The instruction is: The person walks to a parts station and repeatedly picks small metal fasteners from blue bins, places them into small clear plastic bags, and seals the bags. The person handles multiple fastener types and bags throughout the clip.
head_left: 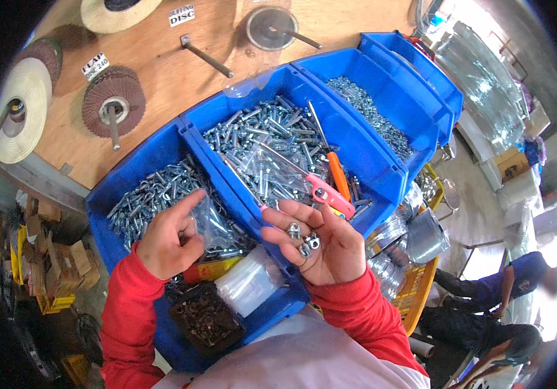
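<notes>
My right hand (330, 249) is turned palm up, fingers half curled, holding several small shiny metal fittings (309, 245); their exact kind is hard to make out. Over the left compartment of a blue bin (106, 220) is my left hand (173, 243), index finger stretched out and the other fingers bent, with nothing visible in it. Below it lie silvery bolts or hooks (145, 201) and a clear plastic bag (217, 223). The middle compartment holds metal bolts (243, 133), a pink gas lighter (331, 196) and an orange-handled screwdriver (338, 175).
A dark box of small rusty pieces (206, 318) and clear plastic bags (249, 282) sit nearest me. Discs (113, 100) hang on pegs on the wooden board (155, 45). A yellow basket (419, 292) stands right, with another person (492, 298) beyond.
</notes>
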Action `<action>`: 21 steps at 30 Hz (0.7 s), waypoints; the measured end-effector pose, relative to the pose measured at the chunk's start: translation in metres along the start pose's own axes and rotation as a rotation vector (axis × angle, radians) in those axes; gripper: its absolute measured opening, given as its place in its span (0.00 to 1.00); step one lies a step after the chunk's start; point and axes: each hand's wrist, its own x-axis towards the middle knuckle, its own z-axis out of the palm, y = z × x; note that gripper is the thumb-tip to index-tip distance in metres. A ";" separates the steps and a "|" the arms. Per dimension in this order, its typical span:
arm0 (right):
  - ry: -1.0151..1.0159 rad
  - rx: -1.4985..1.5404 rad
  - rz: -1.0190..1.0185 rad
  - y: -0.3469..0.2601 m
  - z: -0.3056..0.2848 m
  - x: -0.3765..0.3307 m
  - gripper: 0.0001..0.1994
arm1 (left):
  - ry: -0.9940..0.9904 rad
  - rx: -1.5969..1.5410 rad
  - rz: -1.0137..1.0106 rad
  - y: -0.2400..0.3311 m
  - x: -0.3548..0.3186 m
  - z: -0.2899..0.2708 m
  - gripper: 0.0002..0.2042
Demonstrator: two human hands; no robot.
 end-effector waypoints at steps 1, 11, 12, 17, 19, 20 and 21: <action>-0.066 -0.104 -0.062 -0.008 -0.006 0.001 0.23 | 0.000 -0.001 0.000 -0.001 0.000 0.000 0.35; 1.108 -2.236 -0.626 -0.291 -0.137 0.072 0.27 | -0.031 0.013 -0.041 0.003 0.002 0.000 0.35; 1.158 -2.327 -0.343 -0.301 -0.157 0.083 0.29 | -0.034 -0.026 -0.085 0.002 0.002 0.000 0.35; 1.036 -2.327 0.157 -0.313 -0.213 0.120 0.25 | 0.003 -0.012 -0.062 -0.003 0.002 -0.003 0.35; 0.946 -2.296 0.135 -0.314 -0.218 0.122 0.22 | 0.006 0.040 -0.050 -0.005 0.002 -0.004 0.35; 0.876 -2.292 0.110 -0.314 -0.220 0.122 0.20 | 0.006 0.014 -0.048 -0.006 0.003 -0.004 0.35; 0.846 -2.286 0.125 -0.317 -0.221 0.120 0.19 | 0.009 -0.006 -0.042 -0.007 0.003 -0.003 0.35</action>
